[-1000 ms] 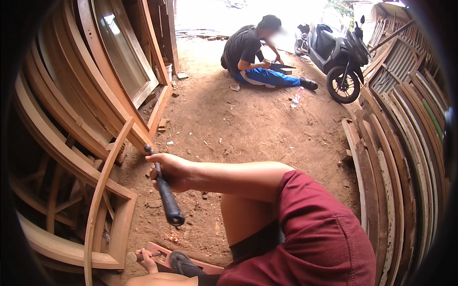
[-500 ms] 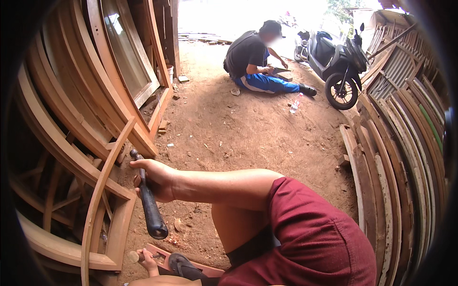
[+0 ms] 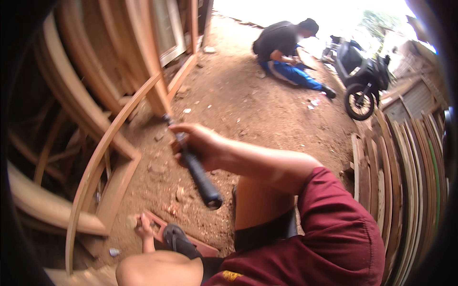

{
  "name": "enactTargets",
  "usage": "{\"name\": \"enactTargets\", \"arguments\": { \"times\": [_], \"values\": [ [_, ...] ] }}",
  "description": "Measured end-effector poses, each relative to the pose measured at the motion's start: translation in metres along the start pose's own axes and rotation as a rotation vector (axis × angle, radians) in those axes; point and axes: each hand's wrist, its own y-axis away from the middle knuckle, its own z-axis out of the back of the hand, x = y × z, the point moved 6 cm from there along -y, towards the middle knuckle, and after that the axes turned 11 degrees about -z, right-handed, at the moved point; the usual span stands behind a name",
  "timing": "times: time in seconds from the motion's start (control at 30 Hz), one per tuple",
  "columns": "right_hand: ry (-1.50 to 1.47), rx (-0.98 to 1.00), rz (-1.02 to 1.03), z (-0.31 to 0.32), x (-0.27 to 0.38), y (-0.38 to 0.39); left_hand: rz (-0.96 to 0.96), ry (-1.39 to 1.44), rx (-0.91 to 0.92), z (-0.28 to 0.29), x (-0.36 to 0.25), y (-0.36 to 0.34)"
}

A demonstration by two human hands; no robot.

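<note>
My right hand (image 3: 202,145) is closed around a dark hammer (image 3: 200,178). Its thick black handle end points toward me, and its small far end sits beyond my thumb. Low on the left, my left hand (image 3: 145,229) grips a chisel (image 3: 132,221) by its pale round-topped handle; its blade is hidden. That hand is over a reddish-brown piece of wood (image 3: 155,220) lying on the ground, with a slot cut in it. My foot in a dark sandal (image 3: 176,237) rests on the same piece. The hammer is held above and apart from the chisel.
Curved wooden frames (image 3: 112,131) lean close on the left. Stacked planks (image 3: 396,176) stand at the right. Farther off, a person (image 3: 281,52) in blue trousers sits on the dirt floor (image 3: 219,86), near a motor scooter (image 3: 360,76) and a clear bottle (image 3: 313,102).
My view has shifted and tilted, so the surroundings sit differently and look blurred. The hammer, still in my right hand, appears higher and farther right. My left hand stays at the wood.
</note>
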Motion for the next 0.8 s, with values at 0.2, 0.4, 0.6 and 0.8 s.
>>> {"name": "enactTargets", "arguments": {
  "times": [0.2,0.4,0.6,0.8],
  "values": [
    [0.010,-0.127,0.039,0.061,0.010,-0.004,0.108,-0.377,0.075,0.022,0.049,0.006],
    [-0.276,0.105,-0.110,0.040,-0.014,0.012,0.012,0.451,-0.360,0.025,-0.030,-0.039],
    [-0.256,0.108,-0.181,0.048,-0.005,0.011,0.038,0.288,-0.295,0.021,-0.034,-0.050],
    [-0.237,0.067,-0.158,0.052,-0.006,0.011,0.112,0.365,-0.304,0.009,-0.025,-0.047]
  ]
}}
